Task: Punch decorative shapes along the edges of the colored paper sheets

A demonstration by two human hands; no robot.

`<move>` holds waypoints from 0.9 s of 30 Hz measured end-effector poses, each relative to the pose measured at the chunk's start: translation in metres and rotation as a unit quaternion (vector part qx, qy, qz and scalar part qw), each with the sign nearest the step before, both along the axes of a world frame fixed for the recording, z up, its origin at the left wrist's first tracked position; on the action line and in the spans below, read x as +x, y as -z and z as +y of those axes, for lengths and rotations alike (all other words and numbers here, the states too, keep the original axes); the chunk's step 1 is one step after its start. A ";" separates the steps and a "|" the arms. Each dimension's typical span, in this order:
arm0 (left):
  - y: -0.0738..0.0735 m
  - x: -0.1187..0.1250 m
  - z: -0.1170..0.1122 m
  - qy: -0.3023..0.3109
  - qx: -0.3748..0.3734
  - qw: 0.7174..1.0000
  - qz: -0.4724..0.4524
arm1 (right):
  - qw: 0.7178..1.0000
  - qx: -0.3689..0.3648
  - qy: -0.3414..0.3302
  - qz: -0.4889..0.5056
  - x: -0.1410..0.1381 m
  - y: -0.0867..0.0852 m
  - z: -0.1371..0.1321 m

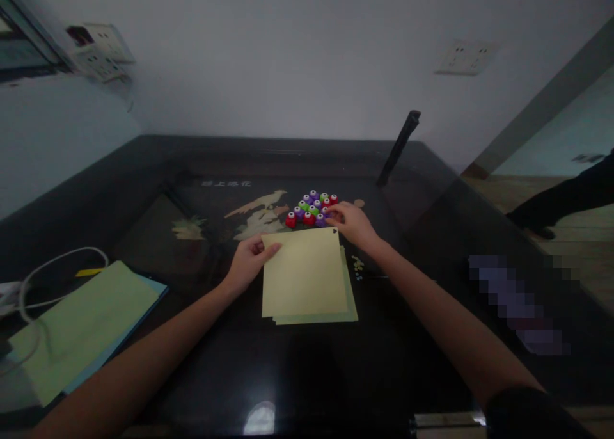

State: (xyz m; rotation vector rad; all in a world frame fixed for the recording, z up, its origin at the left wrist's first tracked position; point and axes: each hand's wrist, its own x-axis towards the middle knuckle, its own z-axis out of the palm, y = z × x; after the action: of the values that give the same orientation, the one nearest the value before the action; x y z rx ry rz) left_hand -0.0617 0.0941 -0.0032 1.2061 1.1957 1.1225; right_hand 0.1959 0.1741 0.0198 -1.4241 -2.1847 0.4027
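The top yellow sheet (301,274) is pinched at its far-left corner by the left hand (247,260). Just beyond its far edge cluster eye-topped pieces (313,210) on the bench (384,349); the right hand (354,223), nearer them, curls at their right side, its hold unclear.

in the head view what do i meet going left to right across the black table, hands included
Pale green paper sheet → left hand → stacked pale yellow square paper sheets → right hand → slanting black rod → pixelated purplish oblong shape, too obscured to identify
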 end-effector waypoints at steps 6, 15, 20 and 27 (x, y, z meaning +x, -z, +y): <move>0.004 -0.002 0.001 0.001 -0.021 1.000 -0.022 | 0.996 0.035 -0.013 -0.075 -0.020 0.017 0.006; 0.002 0.001 0.001 -0.002 -0.049 0.998 -0.047 | 0.995 0.031 -0.020 -0.092 -0.018 0.017 -0.004; 0.000 0.002 0.000 -0.014 -0.044 0.998 -0.039 | 0.987 0.009 -0.061 0.146 -0.007 0.006 -0.023; -0.009 0.017 -0.019 0.010 -0.076 0.993 -0.086 | 0.808 -0.271 0.068 0.519 0.030 -0.011 -0.084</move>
State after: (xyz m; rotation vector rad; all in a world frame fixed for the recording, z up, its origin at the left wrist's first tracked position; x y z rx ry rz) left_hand -0.0451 0.0747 0.0057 0.9843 1.1140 1.0763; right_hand 0.2262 0.0898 0.0306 -1.1382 -1.0773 1.4383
